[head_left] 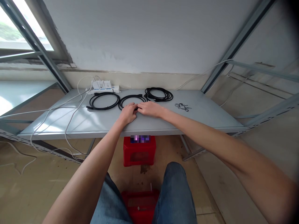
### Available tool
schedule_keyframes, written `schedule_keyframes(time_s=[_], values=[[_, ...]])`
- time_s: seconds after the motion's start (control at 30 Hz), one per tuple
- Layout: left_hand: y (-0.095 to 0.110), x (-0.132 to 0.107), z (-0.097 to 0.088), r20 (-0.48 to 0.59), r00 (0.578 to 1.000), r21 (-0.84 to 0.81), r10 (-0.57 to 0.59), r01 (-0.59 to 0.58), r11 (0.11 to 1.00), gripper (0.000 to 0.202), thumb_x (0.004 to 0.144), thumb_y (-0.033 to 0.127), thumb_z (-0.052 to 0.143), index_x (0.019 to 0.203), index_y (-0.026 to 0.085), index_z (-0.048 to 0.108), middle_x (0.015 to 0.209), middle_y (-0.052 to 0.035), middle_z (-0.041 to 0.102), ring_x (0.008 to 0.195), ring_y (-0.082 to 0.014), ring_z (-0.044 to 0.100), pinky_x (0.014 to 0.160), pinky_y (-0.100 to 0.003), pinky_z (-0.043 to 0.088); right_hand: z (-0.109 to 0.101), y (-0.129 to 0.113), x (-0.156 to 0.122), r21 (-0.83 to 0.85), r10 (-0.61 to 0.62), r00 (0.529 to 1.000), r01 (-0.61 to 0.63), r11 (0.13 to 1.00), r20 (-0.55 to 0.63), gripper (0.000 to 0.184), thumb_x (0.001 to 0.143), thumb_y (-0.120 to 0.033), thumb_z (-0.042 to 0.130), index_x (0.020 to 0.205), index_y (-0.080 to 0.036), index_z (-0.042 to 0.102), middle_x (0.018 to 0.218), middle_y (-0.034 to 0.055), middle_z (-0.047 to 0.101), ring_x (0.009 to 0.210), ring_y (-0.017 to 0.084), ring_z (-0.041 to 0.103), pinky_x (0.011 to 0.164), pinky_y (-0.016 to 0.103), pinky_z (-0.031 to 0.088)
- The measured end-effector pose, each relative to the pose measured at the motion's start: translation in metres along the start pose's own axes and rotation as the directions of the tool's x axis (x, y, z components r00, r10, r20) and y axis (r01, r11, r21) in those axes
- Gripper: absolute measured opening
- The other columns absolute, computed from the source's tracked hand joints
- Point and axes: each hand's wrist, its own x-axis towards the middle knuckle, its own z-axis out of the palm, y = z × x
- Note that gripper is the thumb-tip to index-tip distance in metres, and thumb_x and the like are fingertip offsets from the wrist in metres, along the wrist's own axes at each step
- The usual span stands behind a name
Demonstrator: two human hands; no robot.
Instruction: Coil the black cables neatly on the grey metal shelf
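Three coiled black cables lie in a row on a grey metal shelf [201, 115]. My left hand [127, 114] and my right hand [149, 109] meet at the near edge of the middle coil [130, 99]. Both hands have their fingers curled onto that cable, pinching it where they touch. The left coil [104, 101] lies flat beside my left hand. The right coil [158, 94], a thicker bundle, lies just behind my right hand. Neither of those two is touched.
A white power strip [102, 87] with plugs sits at the back left, white cords [70, 112] trailing off the shelf's left edge. A small tangle of black wire [183, 107] lies to the right. Red plastic stools [139, 151] stand below, near my knees.
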Motion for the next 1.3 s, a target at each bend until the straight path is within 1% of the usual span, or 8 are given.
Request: schedule_keyframes(time_s=[0.17, 0.27, 0.4, 0.57, 0.7, 0.97, 1.13, 1.3], values=[[-0.001, 0.001, 0.001, -0.005, 1.0, -0.013, 0.004, -0.004, 1.0, 0.025, 0.093, 0.01, 0.053, 0.106, 0.023, 0.07, 0.107, -0.0121, 0.068, 0.107, -0.0331, 0.067, 0.091, -0.041, 0.052, 0.003, 0.005, 0.002, -0.073, -0.05, 0.991, 0.041, 0.997, -0.123, 0.033, 0.105, -0.001, 0.04, 0.1, -0.011, 0.071, 0.098, 0.0112, 0.068, 0.09, 0.02, 0.058, 0.072, 0.032, 0.04], [-0.002, 0.001, 0.002, -0.007, 1.0, 0.0, 0.019, -0.019, 1.0, 0.024, 0.094, 0.012, 0.052, 0.106, 0.022, 0.07, 0.108, -0.0128, 0.068, 0.108, -0.0336, 0.067, 0.092, -0.042, 0.052, 0.002, 0.009, 0.002, -0.135, -0.088, 0.983, 0.066, 0.989, -0.159, 0.035, 0.107, -0.003, 0.039, 0.098, -0.013, 0.072, 0.094, 0.0103, 0.067, 0.092, 0.021, 0.057, 0.074, 0.033, 0.04], [-0.002, 0.002, 0.003, -0.002, 1.0, 0.008, 0.009, -0.009, 1.0, 0.021, 0.094, 0.013, 0.052, 0.103, 0.021, 0.07, 0.111, -0.0135, 0.069, 0.108, -0.0332, 0.068, 0.093, -0.042, 0.053, 0.001, 0.011, 0.005, -0.199, -0.131, 0.973, 0.092, 0.976, -0.191, 0.034, 0.107, -0.004, 0.041, 0.098, -0.015, 0.072, 0.098, 0.0099, 0.068, 0.093, 0.021, 0.056, 0.078, 0.035, 0.04], [0.0, 0.0, 0.001, -0.004, 1.0, 0.014, -0.009, 0.009, 1.0, 0.024, 0.093, 0.01, 0.051, 0.103, 0.02, 0.071, 0.117, -0.0148, 0.07, 0.112, -0.0334, 0.068, 0.094, -0.042, 0.053, -0.001, 0.009, 0.008, -0.225, -0.163, 0.968, 0.119, 0.967, -0.19, 0.035, 0.105, -0.003, 0.041, 0.097, -0.016, 0.073, 0.097, 0.0097, 0.067, 0.094, 0.021, 0.055, 0.079, 0.036, 0.039], [0.002, 0.0, 0.0, 0.001, 1.0, 0.025, -0.007, 0.007, 1.0, 0.025, 0.092, 0.009, 0.051, 0.103, 0.02, 0.07, 0.117, -0.015, 0.071, 0.113, -0.0331, 0.068, 0.093, -0.041, 0.054, -0.004, 0.007, 0.005, -0.229, -0.179, 0.968, 0.136, 0.964, -0.175, 0.029, 0.104, -0.003, 0.046, 0.099, -0.016, 0.073, 0.1, 0.0104, 0.068, 0.097, 0.021, 0.058, 0.079, 0.035, 0.04], [0.004, 0.0, -0.002, 0.015, 1.0, 0.043, -0.024, 0.024, 0.999, 0.026, 0.091, 0.008, 0.051, 0.107, 0.018, 0.07, 0.122, -0.0149, 0.071, 0.117, -0.0322, 0.068, 0.097, -0.04, 0.053, -0.002, 0.01, 0.007, -0.273, -0.255, 0.944, 0.194, 0.942, -0.208, 0.032, 0.102, 0.0, 0.047, 0.095, -0.016, 0.075, 0.1, 0.0097, 0.072, 0.099, 0.021, 0.06, 0.082, 0.035, 0.043], [0.003, 0.001, -0.001, 0.027, 0.999, 0.051, -0.038, 0.037, 0.998, 0.025, 0.091, 0.008, 0.051, 0.105, 0.018, 0.07, 0.122, -0.0152, 0.071, 0.116, -0.0325, 0.068, 0.098, -0.041, 0.052, -0.002, 0.011, 0.009, -0.249, -0.28, 0.946, 0.235, 0.94, -0.161, 0.033, 0.1, 0.001, 0.048, 0.095, -0.016, 0.076, 0.098, 0.0087, 0.073, 0.101, 0.021, 0.061, 0.084, 0.035, 0.044], [0.004, 0.0, -0.001, 0.027, 0.999, 0.076, -0.029, 0.027, 0.997, 0.023, 0.092, 0.009, 0.051, 0.102, 0.018, 0.07, 0.118, -0.0149, 0.071, 0.113, -0.0323, 0.069, 0.095, -0.04, 0.053, -0.006, 0.012, 0.01, -0.207, -0.261, 0.956, 0.231, 0.951, -0.134, 0.032, 0.099, 0.002, 0.051, 0.094, -0.017, 0.076, 0.097, 0.0083, 0.073, 0.099, 0.021, 0.06, 0.083, 0.035, 0.044]])
